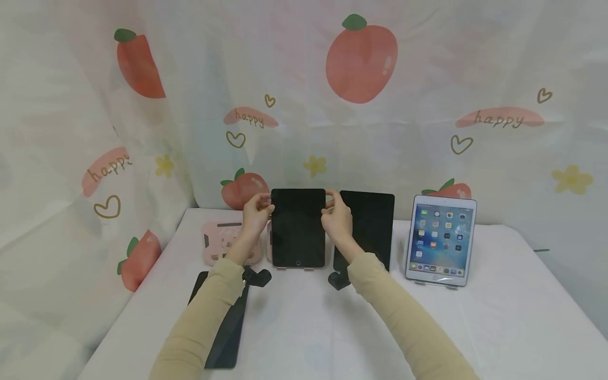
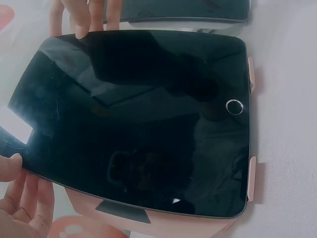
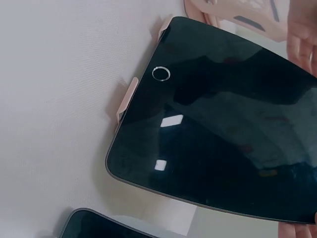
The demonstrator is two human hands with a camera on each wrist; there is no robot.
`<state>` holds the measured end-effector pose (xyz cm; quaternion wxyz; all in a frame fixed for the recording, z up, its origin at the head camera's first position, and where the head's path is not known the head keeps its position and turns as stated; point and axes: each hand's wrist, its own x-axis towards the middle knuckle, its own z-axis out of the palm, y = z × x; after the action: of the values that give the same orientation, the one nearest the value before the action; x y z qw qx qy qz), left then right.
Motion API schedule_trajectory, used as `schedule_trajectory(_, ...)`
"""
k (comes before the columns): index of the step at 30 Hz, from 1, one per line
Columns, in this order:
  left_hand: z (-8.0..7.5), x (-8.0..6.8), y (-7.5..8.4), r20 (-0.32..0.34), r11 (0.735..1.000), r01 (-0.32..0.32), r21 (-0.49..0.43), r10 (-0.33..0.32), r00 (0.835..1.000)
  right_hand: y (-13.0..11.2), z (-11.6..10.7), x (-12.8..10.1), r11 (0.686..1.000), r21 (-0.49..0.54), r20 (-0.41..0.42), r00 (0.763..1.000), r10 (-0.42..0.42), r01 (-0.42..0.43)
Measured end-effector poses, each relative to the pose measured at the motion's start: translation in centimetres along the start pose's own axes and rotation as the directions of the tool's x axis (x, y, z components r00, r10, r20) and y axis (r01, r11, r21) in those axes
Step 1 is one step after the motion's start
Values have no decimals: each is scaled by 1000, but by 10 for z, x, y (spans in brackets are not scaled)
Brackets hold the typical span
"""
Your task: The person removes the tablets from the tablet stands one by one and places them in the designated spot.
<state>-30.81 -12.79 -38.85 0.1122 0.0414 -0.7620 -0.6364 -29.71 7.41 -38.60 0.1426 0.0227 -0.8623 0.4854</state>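
Observation:
A black tablet (image 1: 298, 229) stands upright between my two hands, its round home button at the bottom. My left hand (image 1: 255, 215) pinches its upper left edge, thumb at the front and fingers behind. On the opposite edge, my right hand (image 1: 338, 217) grips it near the top. In the left wrist view, the tablet's lower edge sits at the two lips of a pink stand (image 2: 252, 179). The right wrist view shows the same lips along that edge; there my right hand (image 3: 294, 230) is mostly out of frame.
Another black tablet (image 1: 372, 224) stands right behind my right hand. Farther right, a white tablet (image 1: 442, 240) with a lit screen leans on a stand. To the left is a pink stand (image 1: 225, 240). One dark tablet (image 1: 228, 338) lies flat under my left forearm.

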Motion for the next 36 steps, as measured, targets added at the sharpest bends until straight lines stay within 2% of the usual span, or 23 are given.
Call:
schedule_trajectory(7, -3, -9, 3, -5, 998, -53, 19, 53, 999, 0, -5, -4, 998, 40, -3, 999, -42, 42)
schedule_trajectory(15, -9, -23, 7, -15, 994, -109, -15, 108, 994, -3, -12, -11, 989, 93, -13, 994, -110, 111)
schedule_trajectory(29, -24, -50, 6, -23, 980, -194, -53, 193, 981, -3, -17, -40, 948, 206, -47, 970, -240, 244)
schedule_trajectory(36, -34, -66, 6, -3, 984, -176, -13, 176, 984, -5, -20, -56, 937, 250, -42, 970, -240, 243)
